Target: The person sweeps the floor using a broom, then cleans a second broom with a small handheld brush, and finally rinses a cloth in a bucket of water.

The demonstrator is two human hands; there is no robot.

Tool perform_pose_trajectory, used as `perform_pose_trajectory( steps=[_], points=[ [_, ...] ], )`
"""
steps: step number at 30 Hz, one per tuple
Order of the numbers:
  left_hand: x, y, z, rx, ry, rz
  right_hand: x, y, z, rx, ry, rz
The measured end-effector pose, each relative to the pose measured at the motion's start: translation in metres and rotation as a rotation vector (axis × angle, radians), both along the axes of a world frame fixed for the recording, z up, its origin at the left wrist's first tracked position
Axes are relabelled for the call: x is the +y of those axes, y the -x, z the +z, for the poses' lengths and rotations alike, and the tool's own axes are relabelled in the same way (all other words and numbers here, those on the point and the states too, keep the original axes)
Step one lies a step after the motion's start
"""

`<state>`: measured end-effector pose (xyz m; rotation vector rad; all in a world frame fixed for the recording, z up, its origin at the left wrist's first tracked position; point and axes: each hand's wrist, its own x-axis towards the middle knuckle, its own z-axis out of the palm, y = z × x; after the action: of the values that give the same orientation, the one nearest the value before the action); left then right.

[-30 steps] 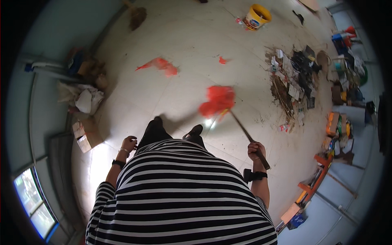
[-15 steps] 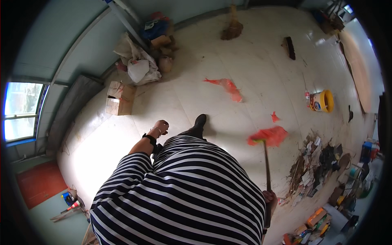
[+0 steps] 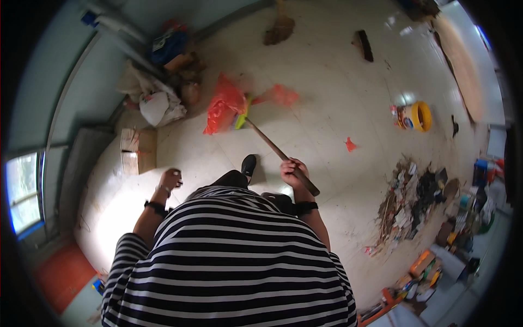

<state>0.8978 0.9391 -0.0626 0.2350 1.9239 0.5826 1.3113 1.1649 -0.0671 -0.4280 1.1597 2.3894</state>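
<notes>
In my right hand (image 3: 294,170) is the brown wooden handle (image 3: 269,143) of a long tool, gripped near its rear end. It slants forward and left to a yellow-green head (image 3: 243,114), blurred and partly covered, so I cannot tell its exact kind. A red plastic bag (image 3: 225,103) lies against that head, puffed up. Just beyond it to the right is another piece of red plastic (image 3: 282,95) on the floor. My left hand (image 3: 172,179) hangs out to the left, its fingers loosely bent and apart, holding nothing.
A cardboard box (image 3: 139,150) and white sacks (image 3: 158,108) stand at left. A debris heap (image 3: 408,204) spreads at right, below a yellow-rimmed bucket (image 3: 420,116). A small red scrap (image 3: 350,144), a brush head (image 3: 364,46) and a broom (image 3: 280,30) lie on the floor.
My right hand has swung the tool from the right across to front left, with the red bag at its head. The view has turned, and my left hand appears farther left and lower.
</notes>
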Motion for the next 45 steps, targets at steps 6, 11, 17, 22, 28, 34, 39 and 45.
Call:
perform_pose_trajectory(
  steps=[6,11,17,22,28,34,39,45],
  points=[
    [-0.022,0.002,-0.015,0.024,0.204,-0.173,-0.052,-0.186,0.043,-0.249,-0.039,-0.335],
    [-0.047,0.144,-0.126,0.218,-0.216,-0.676,-0.088,-0.278,0.057,-0.831,0.006,-0.28],
    [0.14,-0.061,-0.019,-0.054,-0.221,-0.104,-0.116,-0.312,0.093,-0.752,-0.093,-0.413],
    [0.128,-0.123,0.01,0.022,-0.036,-0.653,-0.107,-0.258,0.151,-0.48,-0.124,-0.251],
    [0.058,-0.083,0.014,0.092,0.037,-0.169,-0.017,-0.135,0.14,-0.038,-0.162,0.244],
    [-0.036,-0.038,0.029,0.121,0.037,0.162,0.063,0.078,0.046,-0.074,-0.777,0.308],
    [-0.107,-0.031,0.042,0.308,0.146,-0.03,0.113,0.177,0.001,-0.327,-0.345,0.466],
    [-0.186,-0.002,0.001,0.258,0.311,-0.343,0.152,0.05,-0.037,-0.133,-0.099,0.129]
  ],
)
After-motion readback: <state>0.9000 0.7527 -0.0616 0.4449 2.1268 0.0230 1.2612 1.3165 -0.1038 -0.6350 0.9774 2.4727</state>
